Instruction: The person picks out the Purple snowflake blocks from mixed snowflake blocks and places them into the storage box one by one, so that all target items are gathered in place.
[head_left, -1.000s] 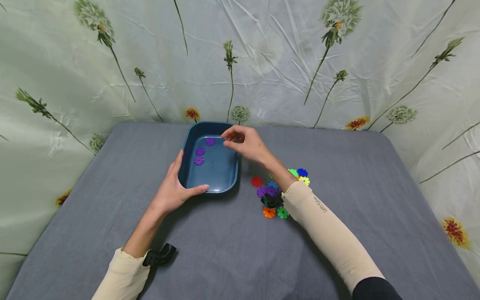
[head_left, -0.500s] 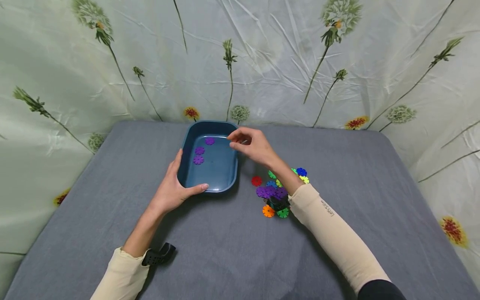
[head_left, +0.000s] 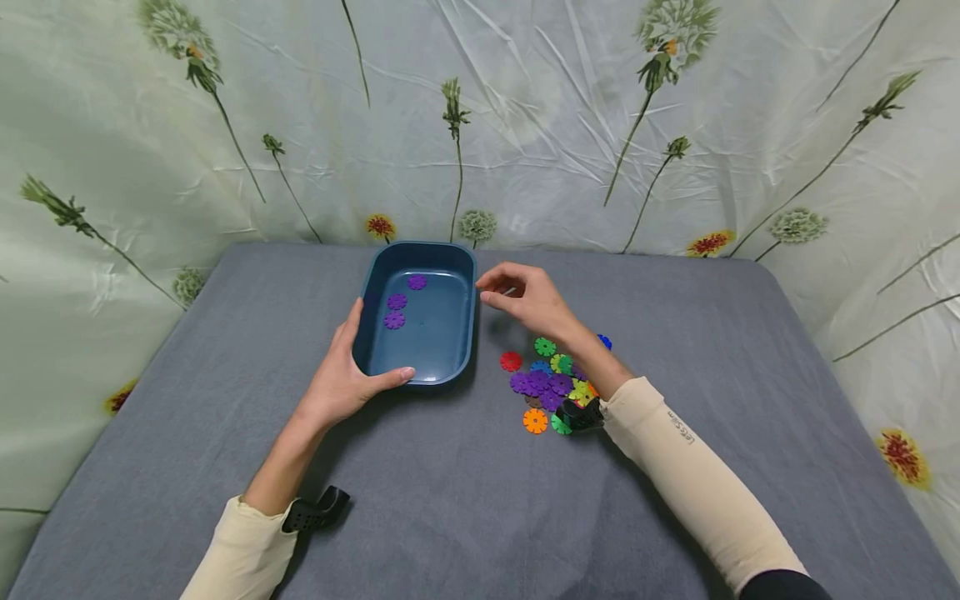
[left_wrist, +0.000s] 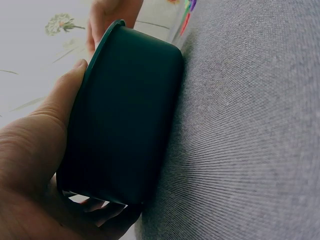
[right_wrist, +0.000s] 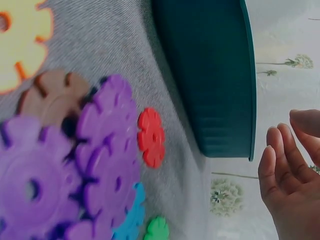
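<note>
A blue rectangular plastic tub (head_left: 442, 333) stands on the grey cloth, with 3 purple notched plastic discs (head_left: 394, 320) lying flat in its left half. My left hand (head_left: 341, 387) grips the tub's near left corner, thumb over the near rim and fingers along the left side. Just right of the tub's far right side, my right hand (head_left: 534, 302) hovers with loosely bent fingers and nothing between them. In the right wrist view, a gap shows between those fingers (right_wrist: 280, 172) and the tub wall (right_wrist: 210, 75).
Below the right forearm lies a loose pile of notched discs, with purple discs (right_wrist: 112, 155), a red disc (head_left: 511, 361), an orange disc (head_left: 535, 421) and green discs (head_left: 545, 346). The grey-covered table (head_left: 420, 500) meets a flower-print curtain (head_left: 555, 167) at the back.
My right hand has drawn back rightward from over the tub's right rim to beside it, uncovering more of the pile. The left hand keeps its hold, and the discs in the tub stay put.
</note>
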